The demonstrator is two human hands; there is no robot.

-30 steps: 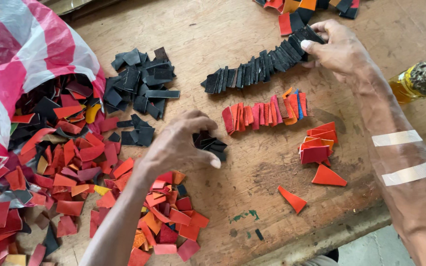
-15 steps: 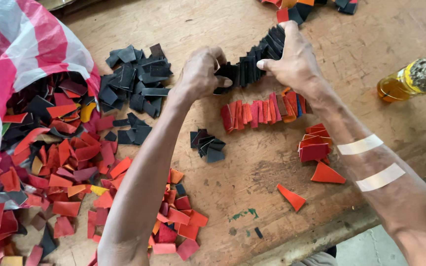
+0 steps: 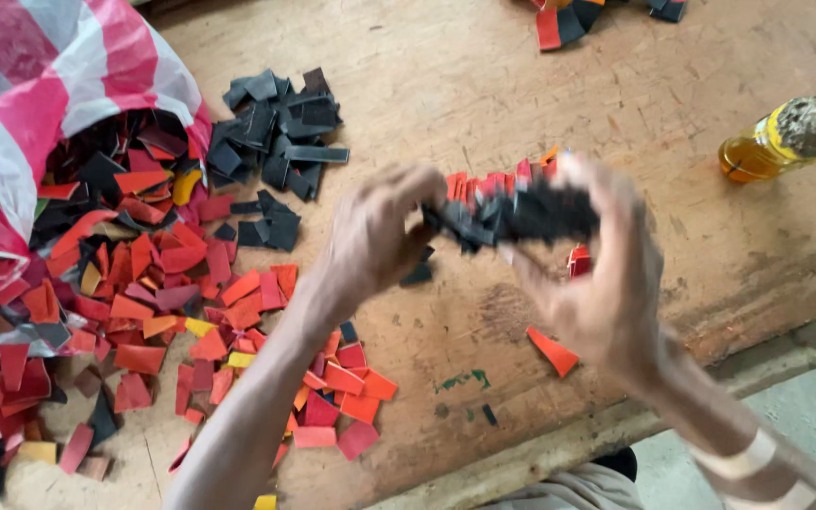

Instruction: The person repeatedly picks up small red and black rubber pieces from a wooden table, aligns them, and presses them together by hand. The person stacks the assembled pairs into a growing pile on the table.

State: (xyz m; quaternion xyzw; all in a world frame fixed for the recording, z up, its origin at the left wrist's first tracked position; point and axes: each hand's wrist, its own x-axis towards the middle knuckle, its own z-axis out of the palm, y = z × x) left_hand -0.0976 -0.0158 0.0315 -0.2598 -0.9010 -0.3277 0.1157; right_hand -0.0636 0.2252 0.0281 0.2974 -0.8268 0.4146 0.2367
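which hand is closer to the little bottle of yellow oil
Right. The right hand holds one end of the stack of black pieces, on the bottle's side; the left hand grips the stack's far end, farther away.

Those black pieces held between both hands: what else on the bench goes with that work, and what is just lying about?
In the work:
- black stack, held between left hand and right hand
- loose black pieces on the bench
- red row behind the hands
- mixed heap spilling from the striped bag

Lying about:
- bottle of amber liquid
- single red piece
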